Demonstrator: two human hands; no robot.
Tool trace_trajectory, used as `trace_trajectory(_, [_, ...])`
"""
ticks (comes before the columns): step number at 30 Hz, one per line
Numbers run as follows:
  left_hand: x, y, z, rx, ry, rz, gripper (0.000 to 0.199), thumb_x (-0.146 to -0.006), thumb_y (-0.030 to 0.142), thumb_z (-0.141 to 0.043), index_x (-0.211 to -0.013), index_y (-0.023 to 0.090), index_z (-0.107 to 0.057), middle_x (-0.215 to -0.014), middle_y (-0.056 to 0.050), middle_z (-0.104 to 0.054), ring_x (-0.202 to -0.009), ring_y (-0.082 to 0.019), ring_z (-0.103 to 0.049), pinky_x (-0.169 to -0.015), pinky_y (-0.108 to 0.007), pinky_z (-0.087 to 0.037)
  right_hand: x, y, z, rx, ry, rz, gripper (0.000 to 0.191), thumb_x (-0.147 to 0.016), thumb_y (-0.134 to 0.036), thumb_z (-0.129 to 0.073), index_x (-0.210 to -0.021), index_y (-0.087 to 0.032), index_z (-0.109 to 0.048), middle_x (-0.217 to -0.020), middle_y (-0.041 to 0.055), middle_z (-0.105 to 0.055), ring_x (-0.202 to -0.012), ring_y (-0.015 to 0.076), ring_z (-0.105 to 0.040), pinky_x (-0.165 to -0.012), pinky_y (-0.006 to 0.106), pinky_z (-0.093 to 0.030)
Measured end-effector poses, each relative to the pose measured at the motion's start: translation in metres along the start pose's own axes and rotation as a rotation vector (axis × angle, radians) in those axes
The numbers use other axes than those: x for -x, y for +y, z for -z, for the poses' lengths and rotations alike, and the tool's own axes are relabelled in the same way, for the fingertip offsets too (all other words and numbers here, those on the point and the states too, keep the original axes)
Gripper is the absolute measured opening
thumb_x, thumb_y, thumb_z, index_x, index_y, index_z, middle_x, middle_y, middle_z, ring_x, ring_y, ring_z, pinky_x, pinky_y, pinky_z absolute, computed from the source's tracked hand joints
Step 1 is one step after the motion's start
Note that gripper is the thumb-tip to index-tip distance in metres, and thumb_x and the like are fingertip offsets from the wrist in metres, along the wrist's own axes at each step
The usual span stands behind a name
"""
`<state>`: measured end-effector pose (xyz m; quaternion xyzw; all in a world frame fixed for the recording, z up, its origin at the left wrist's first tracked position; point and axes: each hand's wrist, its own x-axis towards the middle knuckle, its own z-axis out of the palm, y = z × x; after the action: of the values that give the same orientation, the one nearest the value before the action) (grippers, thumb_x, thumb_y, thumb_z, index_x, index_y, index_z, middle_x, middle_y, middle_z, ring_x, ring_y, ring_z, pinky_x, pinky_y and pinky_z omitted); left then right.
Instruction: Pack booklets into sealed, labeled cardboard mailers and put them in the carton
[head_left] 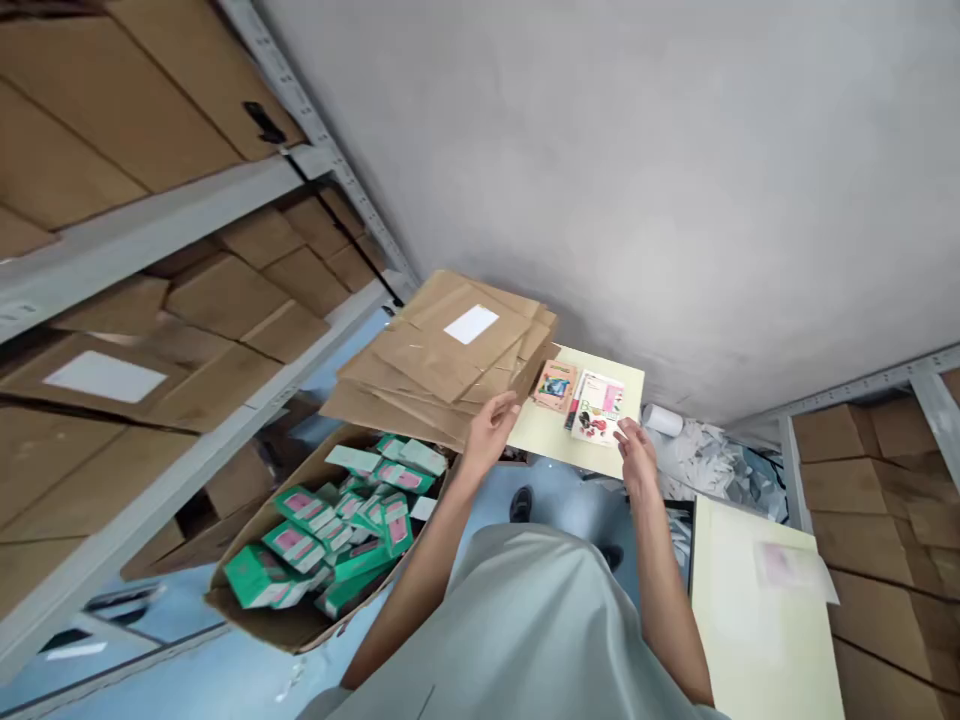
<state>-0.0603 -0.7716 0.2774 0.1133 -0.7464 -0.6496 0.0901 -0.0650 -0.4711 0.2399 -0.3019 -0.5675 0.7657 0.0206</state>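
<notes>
My left hand is over the left part of a pale yellow tabletop, its fingers curved and apart with nothing in them. A pile of flattened brown cardboard with a white label lies just beyond it. My right hand hovers by the table's right edge, fingers loosely spread, close to a white printed packet with red and pink pictures. Whether its fingertips touch the packet, I cannot tell. Left of the packet lies a small orange-pink booklet or card pack with a blue picture.
An open carton of green and white boxes stands on the floor at left. Shelves with brown boxes flank both sides. A second pale table is at lower right, near a white roll and heaped paper scraps.
</notes>
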Motion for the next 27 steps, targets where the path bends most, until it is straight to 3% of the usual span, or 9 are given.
trace_trajectory(3, [-0.018, -0.024, 0.065, -0.058, 0.151, -0.011, 0.048, -0.089, 0.051, -0.070, -0.125, 0.019, -0.072, -0.135, -0.015, -0.076, -0.128, -0.031, -0.071, -0.114, -0.051, -0.056, 0.018, 0.014, -0.079, 0.056, -0.173, -0.043, 0.056, -0.064, -0.055, -0.093, -0.107, -0.023, -0.079, -0.104, 0.0065, -0.082, -0.089, 0.0228, -0.075, -0.075, 0.031, -0.048])
trace_trajectory(5, [-0.029, -0.037, 0.095, -0.121, 0.219, -0.013, 0.047, -0.089, 0.046, -0.070, -0.128, 0.019, -0.072, -0.136, -0.015, -0.076, -0.127, -0.031, -0.071, -0.114, -0.051, -0.055, 0.030, 0.022, -0.122, 0.096, -0.303, -0.082, 0.053, -0.064, -0.056, -0.094, -0.103, -0.024, -0.080, -0.107, 0.0069, -0.083, -0.086, 0.0219, -0.074, -0.076, 0.032, -0.048])
trace_trajectory(8, [-0.046, -0.048, 0.120, -0.259, 0.224, -0.035, 0.047, -0.087, 0.036, -0.072, -0.131, 0.019, -0.071, -0.137, -0.015, -0.075, -0.128, -0.032, -0.070, -0.117, -0.053, -0.053, 0.046, 0.032, -0.173, 0.160, -0.483, -0.130, 0.050, -0.064, -0.058, -0.095, -0.098, -0.024, -0.081, -0.108, 0.0067, -0.084, -0.084, 0.0204, -0.074, -0.080, 0.032, -0.048])
trace_trajectory(12, [-0.068, -0.054, 0.129, -0.479, 0.157, -0.136, 0.052, -0.083, 0.021, -0.074, -0.135, 0.017, -0.070, -0.147, -0.018, -0.069, -0.142, -0.036, -0.061, -0.125, -0.055, -0.046, 0.063, 0.043, -0.215, 0.208, -0.592, -0.161, 0.054, -0.058, -0.061, -0.099, -0.093, -0.024, -0.080, -0.102, 0.0062, -0.084, -0.080, 0.0196, -0.074, -0.077, 0.031, -0.048])
trace_trajectory(17, [-0.078, -0.059, 0.135, -0.687, 0.075, -0.166, 0.059, -0.079, 0.017, -0.077, -0.138, 0.014, -0.069, -0.159, -0.023, -0.059, -0.156, -0.043, -0.047, -0.129, -0.060, -0.039, 0.073, 0.051, -0.228, 0.241, -0.639, -0.208, 0.057, -0.056, -0.062, -0.100, -0.091, -0.023, -0.080, -0.100, 0.0069, -0.085, -0.077, 0.0189, -0.073, -0.074, 0.030, -0.048])
trace_trajectory(21, [-0.072, -0.059, 0.143, -0.740, -0.031, -0.181, 0.037, -0.090, 0.024, -0.067, -0.126, 0.018, -0.076, -0.154, -0.021, -0.064, -0.152, -0.040, -0.052, -0.123, -0.056, -0.047, 0.072, 0.051, -0.219, 0.257, -0.607, -0.212, 0.058, -0.054, -0.062, -0.101, -0.091, -0.023, -0.079, -0.097, 0.0064, -0.084, -0.077, 0.0199, -0.073, -0.075, 0.030, -0.048])
trace_trajectory(24, [-0.070, -0.053, 0.147, -0.700, -0.021, -0.148, 0.033, -0.101, 0.030, -0.052, -0.119, 0.019, -0.076, -0.132, -0.022, -0.076, -0.128, -0.037, -0.071, -0.109, -0.052, -0.057, 0.071, 0.047, -0.213, 0.265, -0.593, -0.208, 0.057, -0.056, -0.062, -0.100, -0.091, -0.023, -0.078, -0.097, 0.0060, -0.084, -0.079, 0.0202, -0.074, -0.076, 0.031, -0.048])
trace_trajectory(27, [-0.073, -0.037, 0.154, -0.637, 0.159, -0.134, 0.036, -0.105, 0.034, -0.045, -0.115, 0.017, -0.075, -0.110, -0.021, -0.081, -0.101, -0.034, -0.080, -0.096, -0.044, -0.060, 0.069, 0.041, -0.210, 0.250, -0.584, -0.196, 0.056, -0.057, -0.064, -0.099, -0.089, -0.023, -0.077, -0.097, 0.0053, -0.084, -0.079, 0.0197, -0.073, -0.078, 0.031, -0.048])
